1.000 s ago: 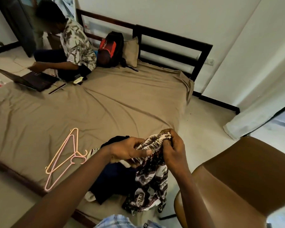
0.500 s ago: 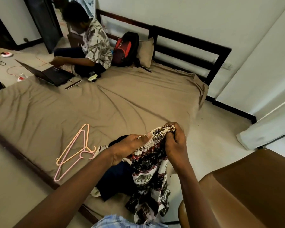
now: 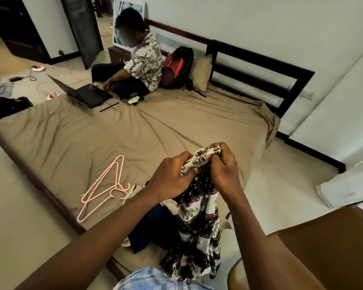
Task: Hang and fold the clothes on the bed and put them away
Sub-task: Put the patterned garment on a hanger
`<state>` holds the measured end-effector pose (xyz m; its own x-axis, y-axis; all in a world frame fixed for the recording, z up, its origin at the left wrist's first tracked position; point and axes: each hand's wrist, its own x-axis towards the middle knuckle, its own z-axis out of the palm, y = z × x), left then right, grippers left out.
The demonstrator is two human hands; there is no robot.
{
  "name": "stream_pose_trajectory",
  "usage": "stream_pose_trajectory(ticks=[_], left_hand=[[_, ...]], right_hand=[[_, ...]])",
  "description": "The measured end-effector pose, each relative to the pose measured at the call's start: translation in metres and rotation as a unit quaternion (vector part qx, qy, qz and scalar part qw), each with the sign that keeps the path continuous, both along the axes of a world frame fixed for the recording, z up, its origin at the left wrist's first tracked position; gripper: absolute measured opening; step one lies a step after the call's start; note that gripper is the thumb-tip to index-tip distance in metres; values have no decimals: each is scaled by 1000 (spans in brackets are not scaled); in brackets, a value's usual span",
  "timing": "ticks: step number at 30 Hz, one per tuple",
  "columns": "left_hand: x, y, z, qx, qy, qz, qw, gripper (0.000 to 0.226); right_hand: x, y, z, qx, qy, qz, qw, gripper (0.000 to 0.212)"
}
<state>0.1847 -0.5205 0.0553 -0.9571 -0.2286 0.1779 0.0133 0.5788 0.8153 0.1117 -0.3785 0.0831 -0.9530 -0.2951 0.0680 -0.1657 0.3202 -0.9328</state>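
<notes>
- A black, white and red patterned garment [image 3: 199, 225] is held up by its gathered waistband [image 3: 203, 155] above the near corner of the bed [image 3: 134, 139]; the rest of the cloth hangs down past the mattress edge.
- The left hand [image 3: 172, 178] grips the waistband at its left end, fingers curled into the fabric.
- The right hand [image 3: 222, 170] clutches the other end, fingers closed round the bunched elastic; the two hands sit close together.
- Behind the hanging cloth, a heap of dark clothes [image 3: 149, 227] lies on the bed's corner, with a pale piece [image 3: 132, 191] showing at its far edge.
- Two thin plastic hangers [image 3: 105, 185], one pink and one orange, lie overlapped on the tan sheet just left of the heap.
- At the far side of the bed a second person [image 3: 143, 61] sits cross-legged at an open laptop [image 3: 88, 94].
- A black and red backpack [image 3: 176, 65] leans against a tan pillow [image 3: 202, 72] by the dark headboard [image 3: 260, 65].
- A brown chair [image 3: 306, 248] fills the lower right corner.
</notes>
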Motion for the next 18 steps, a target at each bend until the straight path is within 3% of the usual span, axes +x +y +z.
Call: stream_pose_trajectory(ticks=[1,3,4,5,7,9,12,14,16,18], left_hand=[[-2,-3,2,21,-12,23,999,14],[-4,-4,4,23,-17,75,997,13],[-4,-3,5,11,-14,97,995,16],[-3,-1,6,-12,-5,113,993,19],[-4,6,7,-91,16,117,989,24],[-3,21,13,-189,3,82,978,28],[-1,51,18,-280,-55,-1,958,42],[3,57,15,-201,-71,-80,974,43],[7,49,7,52,-96,-137,985,37],[10,37,-6,322,-99,-108,935,23]], right_hand=[[-4,1,-1,55,15,-25,998,9],[-1,6,1,175,37,-95,979,23],[4,9,3,188,24,-105,976,25],[11,11,4,153,-16,-88,984,24],[26,12,5,23,-179,-3,983,34],[36,11,8,-79,-323,55,941,45],[33,6,-1,-189,-406,2,894,37],[22,10,-15,-225,-395,-81,887,27],[12,22,-30,-228,-406,-135,875,34],[5,36,-40,-245,-426,-158,856,40]])
